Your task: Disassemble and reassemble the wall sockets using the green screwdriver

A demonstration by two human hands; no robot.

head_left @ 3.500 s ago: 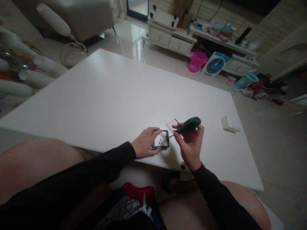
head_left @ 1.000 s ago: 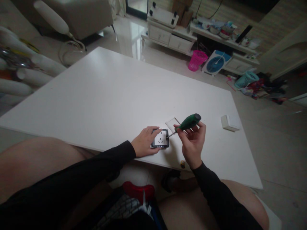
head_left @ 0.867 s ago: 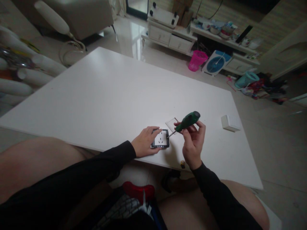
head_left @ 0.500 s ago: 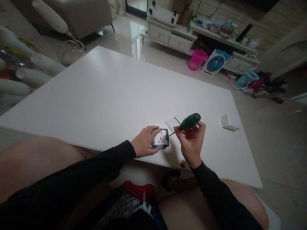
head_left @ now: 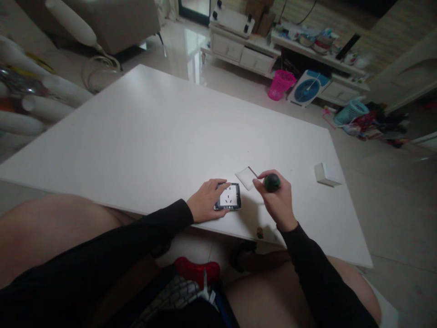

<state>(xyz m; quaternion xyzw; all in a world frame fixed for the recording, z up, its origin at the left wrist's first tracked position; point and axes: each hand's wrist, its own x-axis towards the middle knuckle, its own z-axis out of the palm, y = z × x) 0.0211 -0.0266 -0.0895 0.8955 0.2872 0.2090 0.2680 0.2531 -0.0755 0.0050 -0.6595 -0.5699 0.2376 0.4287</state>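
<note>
My left hand (head_left: 206, 201) grips a square wall socket (head_left: 229, 198) from its left side, thumb and fingers along its edges. The socket lies face up near the table's front edge, with a white face and a dark frame around it. To its right, my right hand (head_left: 278, 202) is closed around a screwdriver (head_left: 272, 182) with a green handle. The handle's dark end points up toward me, and the shaft is hidden; the tool is apart from the socket. A thin square cover frame (head_left: 246, 178) lies flat on the table between and beyond the two hands.
On the white table (head_left: 164, 132), a small white box (head_left: 327, 175) stands near the right edge. A tiny yellow-and-dark figure (head_left: 260, 233) sits at the front edge. Beyond are a pink basket (head_left: 282, 84), a blue fan (head_left: 307, 89) and a low cabinet (head_left: 241, 52).
My right hand has drawn the screwdriver away from the socket's right edge, to the right, and tipped its handle more upright. My left hand and the socket have stayed in place.
</note>
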